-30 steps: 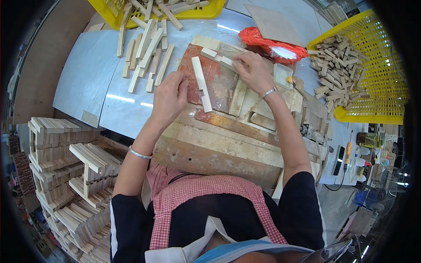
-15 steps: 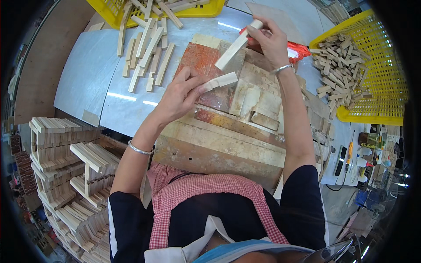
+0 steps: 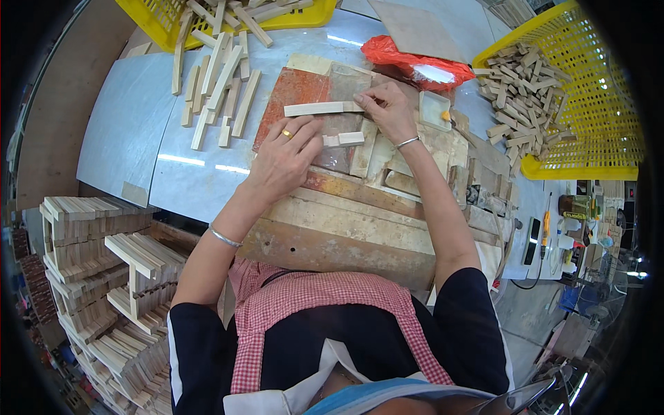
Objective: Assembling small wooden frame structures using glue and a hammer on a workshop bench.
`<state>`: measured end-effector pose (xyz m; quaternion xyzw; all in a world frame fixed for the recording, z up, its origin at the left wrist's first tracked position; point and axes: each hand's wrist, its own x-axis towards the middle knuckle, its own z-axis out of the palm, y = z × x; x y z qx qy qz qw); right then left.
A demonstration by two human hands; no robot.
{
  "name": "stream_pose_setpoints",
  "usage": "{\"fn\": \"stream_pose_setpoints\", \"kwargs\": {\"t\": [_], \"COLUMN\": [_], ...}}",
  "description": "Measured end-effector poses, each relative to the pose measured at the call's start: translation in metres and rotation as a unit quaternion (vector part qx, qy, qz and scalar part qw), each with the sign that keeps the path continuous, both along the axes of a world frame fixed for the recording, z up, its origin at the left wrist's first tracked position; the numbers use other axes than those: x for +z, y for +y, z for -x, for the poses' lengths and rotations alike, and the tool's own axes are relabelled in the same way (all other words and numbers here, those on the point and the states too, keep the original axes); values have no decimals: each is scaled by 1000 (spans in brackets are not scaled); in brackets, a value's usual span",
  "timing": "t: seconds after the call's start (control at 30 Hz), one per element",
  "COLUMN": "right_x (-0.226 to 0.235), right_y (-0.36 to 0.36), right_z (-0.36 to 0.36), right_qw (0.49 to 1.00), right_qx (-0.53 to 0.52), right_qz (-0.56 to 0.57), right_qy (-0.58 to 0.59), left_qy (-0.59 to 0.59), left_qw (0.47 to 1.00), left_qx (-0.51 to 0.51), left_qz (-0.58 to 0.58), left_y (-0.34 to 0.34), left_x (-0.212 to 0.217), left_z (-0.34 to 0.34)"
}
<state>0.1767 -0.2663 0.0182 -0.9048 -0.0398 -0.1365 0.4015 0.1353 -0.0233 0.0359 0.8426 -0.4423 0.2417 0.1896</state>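
Note:
My right hand [image 3: 391, 111] pinches the right end of a pale wooden stick [image 3: 315, 108], which lies crosswise over the worn wooden jig board [image 3: 294, 93]. Just nearer to me, my left hand [image 3: 287, 151] is curled round one end of a second wooden piece [image 3: 351, 138]. That piece pokes out to the right from under the fingers, the rest hidden by the hand. The two pieces are roughly parallel, with a gap between them. A small square dish [image 3: 434, 109] stands right of my right hand.
Loose sticks [image 3: 220, 86] lie at the back left beside a yellow basket [image 3: 155, 31]. Another yellow basket [image 3: 602, 97] at the right holds many short blocks [image 3: 519, 97]. A red plastic bag [image 3: 387, 54] sits behind the jig. H-shaped wooden frames [image 3: 138, 266] are stacked at lower left.
My right hand has come down and left, bringing its stick from a raised slant to lying crosswise over the board. My left hand has turned palm down with its piece. The dish has come into sight.

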Motion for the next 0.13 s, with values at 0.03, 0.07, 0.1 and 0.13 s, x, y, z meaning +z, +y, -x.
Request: {"fn": "stream_pose_setpoints", "kwargs": {"t": [0.03, 0.07, 0.1, 0.13], "right_x": [0, 2, 5, 9], "right_y": [4, 6, 6, 7], "right_z": [-1, -1, 2, 4], "right_qw": [1000, 1000, 999, 997], "right_qx": [7, 16, 38, 62], "right_qz": [-15, -16, 15, 44], "right_qy": [0, -2, 14, 27], "left_qy": [-2, 6, 13, 12], "left_qw": [1000, 1000, 1000, 999], "left_qx": [7, -1, -8, -9], "left_qz": [-2, -3, -5, -33], "left_y": [1, -1, -3, -3], "left_x": [3, 6, 9, 9], "left_z": [-1, -2, -3, -5]}}
